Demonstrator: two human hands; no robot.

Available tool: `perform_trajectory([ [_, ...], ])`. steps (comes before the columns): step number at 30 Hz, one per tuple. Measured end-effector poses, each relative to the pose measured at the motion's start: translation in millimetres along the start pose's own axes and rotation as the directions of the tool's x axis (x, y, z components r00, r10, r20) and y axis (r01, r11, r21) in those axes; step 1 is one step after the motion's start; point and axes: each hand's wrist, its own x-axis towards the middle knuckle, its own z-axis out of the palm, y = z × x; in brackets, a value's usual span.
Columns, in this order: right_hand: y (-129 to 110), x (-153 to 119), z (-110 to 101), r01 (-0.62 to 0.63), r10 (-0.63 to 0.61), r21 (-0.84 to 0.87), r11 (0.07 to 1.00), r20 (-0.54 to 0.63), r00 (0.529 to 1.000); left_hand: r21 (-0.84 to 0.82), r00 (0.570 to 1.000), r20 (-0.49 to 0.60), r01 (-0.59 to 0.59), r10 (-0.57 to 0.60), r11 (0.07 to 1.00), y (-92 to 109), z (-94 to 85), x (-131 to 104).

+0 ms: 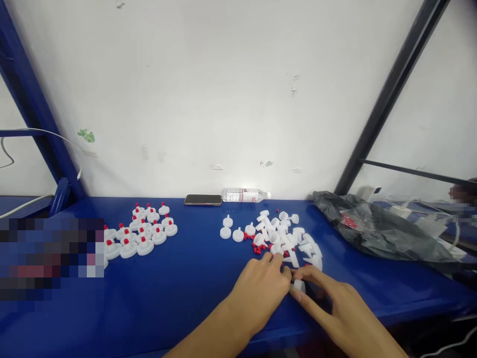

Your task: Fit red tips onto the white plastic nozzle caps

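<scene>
In the head view my right hand [335,298] pinches a white nozzle cap [299,285] between thumb and fingers, just above the front of the blue table. My left hand [263,283] is beside it, its fingers curled and their tips close to the right hand's. What those left fingers hold, if anything, is hidden. Directly beyond both hands lies a loose pile of white nozzle caps [276,236], tipped at various angles. Small red tips [257,250] are scattered among them. Three white caps, one of them this cap [237,234], stand nozzle up left of the pile.
Several white caps with red tips [144,245] stand grouped on the table [186,298] at left. A phone [203,200] and a clear bottle [244,195] lie along the wall. At right is a black plastic bag [372,233] with a clear packet of red pieces [349,220] on it.
</scene>
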Motion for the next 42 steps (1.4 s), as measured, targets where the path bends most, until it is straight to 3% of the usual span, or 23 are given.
perform_trajectory([
  [7,2.5,-0.9,0.2,0.053,-0.057,0.073,0.996,0.060,0.997,-0.013,1.000,0.019,-0.011,0.011,1.000,1.1,-10.4,-6.4],
  [11,0.4,-3.5,9.0,0.024,-0.033,0.089,0.996,0.104,0.994,0.039,0.999,0.033,-0.040,0.039,0.998,-1.1,-13.0,-13.7],
  [14,-6.3,-3.1,19.8,0.014,-0.031,0.134,0.991,0.127,0.991,0.086,0.999,0.034,0.028,-0.031,0.996,-5.2,-8.8,-27.3],
  [18,-24.5,3.4,31.7,0.050,-0.091,0.248,0.967,0.156,0.984,0.096,0.990,-0.012,0.141,-0.141,0.985,-18.8,-6.2,-62.5],
  [21,-46.3,13.4,37.7,0.049,-0.102,0.318,0.947,0.155,0.983,0.000,0.965,-0.031,0.261,-0.260,0.965,-37.4,-12.0,-94.1],
  [24,-68.5,23.8,45.6,0.070,-0.113,0.379,0.923,0.091,0.989,-0.196,0.918,-0.127,0.348,-0.375,0.917,-59.1,-19.1,-119.2],
  [28,-80.8,31.1,61.3,0.128,-0.171,0.455,0.881,0.054,0.984,-0.497,0.837,-0.177,0.378,-0.518,0.781,-75.2,-22.9,-133.0],
  [32,-75.1,31.4,70.9,0.083,-0.151,0.567,0.819,0.074,0.986,-0.657,0.796,-0.134,0.374,-0.590,0.654,-69.0,-20.9,-130.0],
  [38,-75.2,30.4,66.9,0.023,-0.131,0.598,0.801,0.137,0.982,-0.722,0.821,-0.085,0.340,-0.565,0.602,-50.7,-14.7,-122.4],
  [42,-78.1,31.6,63.9,-0.010,-0.130,0.672,0.740,0.158,0.979,-0.774,0.800,-0.047,0.350,-0.598,0.528,-45.6,-16.9,-120.3],
])
